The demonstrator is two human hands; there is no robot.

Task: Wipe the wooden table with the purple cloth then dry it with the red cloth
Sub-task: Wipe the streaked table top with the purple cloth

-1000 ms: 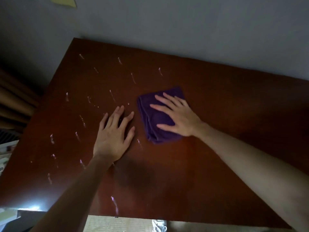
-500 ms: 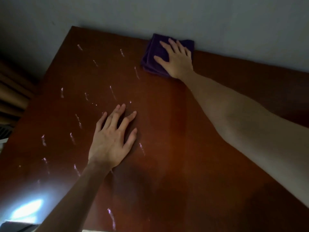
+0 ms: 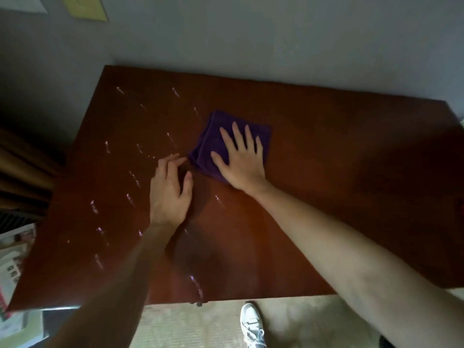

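The folded purple cloth (image 3: pixel 213 141) lies near the middle of the reddish-brown wooden table (image 3: pixel 339 172). My right hand (image 3: pixel 241 159) presses flat on the cloth with fingers spread, covering its right half. My left hand (image 3: pixel 170 192) rests flat on the bare wood just left of the cloth, fingers together and almost touching the cloth's near corner. Several pale streaks (image 3: pixel 133 177) of wet or residue dot the table's left half. No red cloth is in view.
A grey wall (image 3: pixel 276 41) runs along the table's far edge. Brown curtain folds (image 3: pixel 22 169) hang at the left, with papers and magazines (image 3: pixel 12 259) below them. Past the near edge is beige carpet with my white shoe (image 3: pixel 251 325).
My right hand pushed the purple cloth out to the far edge by the wall, then drew it back toward the middle. My left hand stayed planted on the table.
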